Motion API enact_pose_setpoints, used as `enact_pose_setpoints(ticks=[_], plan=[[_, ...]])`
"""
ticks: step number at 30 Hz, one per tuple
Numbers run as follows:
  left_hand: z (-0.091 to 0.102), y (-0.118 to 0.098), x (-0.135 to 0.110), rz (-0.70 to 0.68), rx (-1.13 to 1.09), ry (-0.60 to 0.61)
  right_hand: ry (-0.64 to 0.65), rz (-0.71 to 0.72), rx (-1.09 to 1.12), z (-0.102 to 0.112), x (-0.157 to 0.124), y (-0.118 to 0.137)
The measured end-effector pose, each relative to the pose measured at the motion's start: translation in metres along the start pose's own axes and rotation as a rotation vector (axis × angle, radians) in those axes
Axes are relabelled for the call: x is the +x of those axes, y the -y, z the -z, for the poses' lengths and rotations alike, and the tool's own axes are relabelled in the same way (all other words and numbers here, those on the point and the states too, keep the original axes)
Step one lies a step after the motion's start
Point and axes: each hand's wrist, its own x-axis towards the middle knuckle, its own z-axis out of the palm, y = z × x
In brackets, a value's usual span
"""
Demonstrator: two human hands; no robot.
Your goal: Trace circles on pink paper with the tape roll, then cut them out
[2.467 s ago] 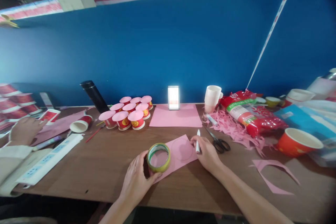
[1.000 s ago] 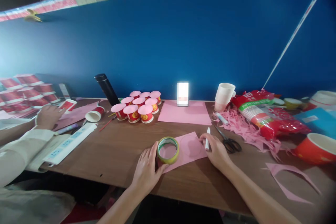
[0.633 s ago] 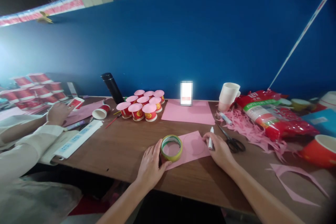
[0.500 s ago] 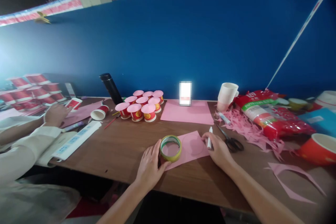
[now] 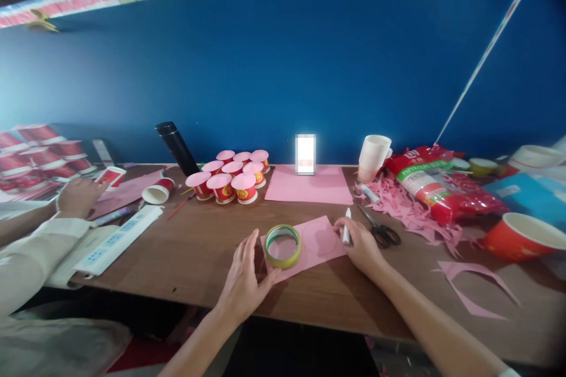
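There was the left hand (image 5: 242, 280), fingers spread, gripping nothing, the yellow tape roll (image 5: 283, 261) just to their right, flat on pink paper (image 5: 319, 238); the right hand's (image 5: 363, 248) fingers pinched a white pen (image 5: 346, 230), scissors (image 5: 384, 235) just right of them.

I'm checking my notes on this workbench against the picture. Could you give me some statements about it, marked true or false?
1. The right hand holds a white marker. True.
2. The roll of tape stands on its edge. False: the roll of tape lies flat on the pink paper.
3. A circle outline shows on the pink paper. True.
4. The left hand holds the scissors. False: the left hand is by the roll of tape, and the scissors lie on the table.
5. Pink discs top the group of small red cups. True.
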Motion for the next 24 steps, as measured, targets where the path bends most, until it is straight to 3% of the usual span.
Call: enact_pose_setpoints(ticks=[3,6,9,12,15,18,24], plan=[[0.014,-0.002,-0.006,-0.081,0.036,0.018,-0.026,-0.033,0.054,0.000,-0.001,0.001],[0.023,-0.003,-0.015,-0.218,0.087,0.121,-0.098,-0.120,0.184,0.000,0.001,0.000],[0.023,-0.002,-0.021,-0.295,0.125,0.245,-0.151,-0.151,0.288,0.003,0.008,0.000],[0.020,0.000,-0.023,-0.350,0.151,0.292,-0.144,-0.133,0.315,0.018,0.014,0.008],[0.016,0.003,-0.023,-0.388,0.172,0.282,-0.080,-0.092,0.242,0.036,0.006,0.027],[0.014,0.004,-0.024,-0.397,0.201,0.266,0.120,0.021,0.137,0.044,-0.019,0.051],[0.010,-0.002,-0.028,-0.405,0.226,0.295,0.338,0.231,-0.115,0.021,-0.063,0.079]])
